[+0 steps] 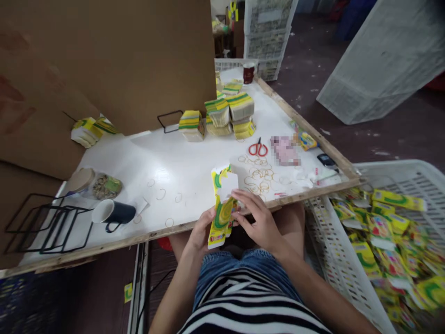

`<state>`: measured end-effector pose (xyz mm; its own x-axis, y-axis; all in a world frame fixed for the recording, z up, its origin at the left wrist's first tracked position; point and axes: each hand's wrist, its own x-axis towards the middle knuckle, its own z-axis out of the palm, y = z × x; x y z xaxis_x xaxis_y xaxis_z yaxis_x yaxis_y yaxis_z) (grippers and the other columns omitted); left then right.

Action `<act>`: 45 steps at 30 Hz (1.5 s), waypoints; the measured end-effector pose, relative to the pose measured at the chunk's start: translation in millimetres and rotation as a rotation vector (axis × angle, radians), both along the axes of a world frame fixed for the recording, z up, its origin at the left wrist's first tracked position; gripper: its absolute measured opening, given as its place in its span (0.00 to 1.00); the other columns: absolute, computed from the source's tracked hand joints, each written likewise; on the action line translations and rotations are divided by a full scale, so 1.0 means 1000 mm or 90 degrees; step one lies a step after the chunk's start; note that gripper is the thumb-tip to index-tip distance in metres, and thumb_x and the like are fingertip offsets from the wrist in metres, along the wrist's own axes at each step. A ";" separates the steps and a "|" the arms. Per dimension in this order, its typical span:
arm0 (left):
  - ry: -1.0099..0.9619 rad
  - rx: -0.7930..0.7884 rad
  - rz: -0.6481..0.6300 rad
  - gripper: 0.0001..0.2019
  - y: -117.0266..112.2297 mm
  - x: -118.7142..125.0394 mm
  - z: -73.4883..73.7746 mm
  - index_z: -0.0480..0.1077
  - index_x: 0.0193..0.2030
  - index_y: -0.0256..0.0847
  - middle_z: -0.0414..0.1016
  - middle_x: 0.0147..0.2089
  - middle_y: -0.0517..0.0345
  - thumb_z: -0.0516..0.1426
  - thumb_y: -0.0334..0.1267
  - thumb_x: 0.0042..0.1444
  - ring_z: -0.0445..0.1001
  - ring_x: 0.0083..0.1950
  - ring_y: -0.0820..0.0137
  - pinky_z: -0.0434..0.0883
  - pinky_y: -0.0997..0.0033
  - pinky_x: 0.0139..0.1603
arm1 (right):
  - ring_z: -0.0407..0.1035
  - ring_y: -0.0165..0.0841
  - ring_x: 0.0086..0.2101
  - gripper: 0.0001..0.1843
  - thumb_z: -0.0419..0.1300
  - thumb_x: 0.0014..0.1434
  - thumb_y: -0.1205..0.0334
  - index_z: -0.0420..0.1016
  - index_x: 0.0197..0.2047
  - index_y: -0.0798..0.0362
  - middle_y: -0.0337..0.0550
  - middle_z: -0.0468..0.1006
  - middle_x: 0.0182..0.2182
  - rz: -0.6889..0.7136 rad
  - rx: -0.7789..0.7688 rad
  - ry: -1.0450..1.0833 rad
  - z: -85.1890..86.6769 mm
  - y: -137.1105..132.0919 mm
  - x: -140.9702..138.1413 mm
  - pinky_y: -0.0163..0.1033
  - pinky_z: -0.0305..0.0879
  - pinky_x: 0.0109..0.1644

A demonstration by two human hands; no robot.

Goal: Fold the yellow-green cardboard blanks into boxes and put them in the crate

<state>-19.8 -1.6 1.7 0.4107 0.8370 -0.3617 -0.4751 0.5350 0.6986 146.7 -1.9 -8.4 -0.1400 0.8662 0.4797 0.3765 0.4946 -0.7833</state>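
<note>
Over the table's front edge, above my lap, I hold yellow-and-green printed cartons (222,215), with white flaps sticking up at their far end. My left hand (202,228) is closed round the left side of the cartons. Against their right side, the fingers of my right hand (259,218) press close to a white flap. How many cartons are in my hands I cannot tell. Just beyond lie many loose rubber bands (259,178) and a pair of red-handled scissors (257,148).
Bundled carton stacks (231,113) stand at the back by a large cardboard sheet (114,60). A dark mug (118,212) lies on its side near a black wire rack (52,227). To the right, a white plastic basket (392,167) holds many yellow cartons. A wooden rim (306,192) borders the table.
</note>
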 end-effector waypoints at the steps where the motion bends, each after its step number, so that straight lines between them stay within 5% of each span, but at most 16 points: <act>1: 0.005 -0.010 0.016 0.20 0.001 0.002 0.000 0.75 0.38 0.36 0.81 0.33 0.51 0.65 0.50 0.44 0.79 0.30 0.62 0.74 0.66 0.30 | 0.65 0.39 0.55 0.22 0.56 0.62 0.67 0.66 0.59 0.47 0.48 0.72 0.54 0.017 0.007 -0.005 0.002 0.000 0.000 0.49 0.63 0.60; 9: 0.065 -0.082 0.109 0.14 0.016 0.012 0.020 0.75 0.42 0.37 0.80 0.38 0.55 0.58 0.44 0.55 0.79 0.42 0.61 0.75 0.65 0.40 | 0.69 0.38 0.51 0.13 0.55 0.64 0.66 0.72 0.51 0.48 0.45 0.76 0.48 -0.057 -0.015 0.032 0.029 0.010 -0.001 0.47 0.66 0.57; 12: 0.045 -0.078 0.059 0.15 0.014 0.009 0.025 0.76 0.40 0.36 0.81 0.38 0.53 0.59 0.46 0.53 0.79 0.39 0.60 0.75 0.66 0.38 | 0.70 0.37 0.51 0.14 0.53 0.64 0.68 0.71 0.51 0.47 0.45 0.77 0.49 -0.043 0.003 0.024 0.033 0.003 0.002 0.47 0.67 0.55; 16: 0.024 -0.047 -0.004 0.18 0.014 0.009 0.020 0.76 0.40 0.35 0.81 0.36 0.50 0.60 0.48 0.51 0.79 0.34 0.64 0.75 0.69 0.35 | 0.71 0.37 0.48 0.13 0.53 0.63 0.69 0.71 0.49 0.47 0.46 0.77 0.46 -0.023 0.000 0.080 0.024 0.001 0.009 0.44 0.70 0.49; 20: 0.053 -0.017 -0.041 0.19 0.015 0.007 0.017 0.77 0.41 0.34 0.81 0.34 0.48 0.61 0.50 0.51 0.79 0.30 0.67 0.73 0.74 0.30 | 0.68 0.30 0.31 0.06 0.57 0.61 0.64 0.72 0.41 0.49 0.43 0.75 0.39 -0.002 -0.084 0.185 0.016 0.003 0.014 0.36 0.68 0.32; 24: 0.068 0.010 -0.075 0.20 0.012 0.010 0.020 0.77 0.39 0.32 0.81 0.31 0.48 0.65 0.48 0.46 0.77 0.28 0.67 0.71 0.75 0.26 | 0.62 0.29 0.26 0.05 0.59 0.58 0.58 0.70 0.37 0.50 0.39 0.70 0.30 0.032 -0.169 0.244 0.010 0.003 0.018 0.35 0.63 0.30; 31: 0.109 0.035 0.071 0.20 0.002 0.023 0.021 0.77 0.44 0.36 0.82 0.34 0.52 0.67 0.44 0.44 0.79 0.33 0.64 0.73 0.69 0.36 | 0.65 0.32 0.32 0.20 0.61 0.57 0.53 0.68 0.52 0.50 0.45 0.72 0.41 -0.103 -0.195 0.267 0.000 0.001 0.005 0.37 0.65 0.36; 35: 0.141 0.072 0.112 0.22 -0.003 0.027 0.011 0.75 0.47 0.37 0.81 0.36 0.52 0.66 0.46 0.47 0.78 0.35 0.65 0.73 0.70 0.36 | 0.68 0.34 0.31 0.16 0.55 0.61 0.50 0.75 0.43 0.53 0.45 0.75 0.34 -0.044 -0.296 0.275 -0.003 -0.004 0.000 0.38 0.67 0.36; 40: 0.201 0.155 0.114 0.20 -0.005 0.029 0.004 0.74 0.46 0.37 0.80 0.35 0.53 0.63 0.48 0.50 0.78 0.37 0.64 0.73 0.69 0.38 | 0.66 0.32 0.29 0.15 0.57 0.60 0.50 0.75 0.40 0.53 0.42 0.74 0.31 -0.033 -0.269 0.227 -0.002 -0.007 0.003 0.36 0.64 0.34; 45: 0.303 0.219 0.126 0.17 -0.007 0.029 0.006 0.74 0.42 0.36 0.79 0.34 0.54 0.61 0.47 0.53 0.76 0.37 0.65 0.72 0.71 0.36 | 0.62 0.31 0.25 0.18 0.58 0.59 0.50 0.71 0.24 0.53 0.39 0.69 0.21 -0.116 -0.252 0.174 -0.006 -0.006 0.003 0.35 0.61 0.29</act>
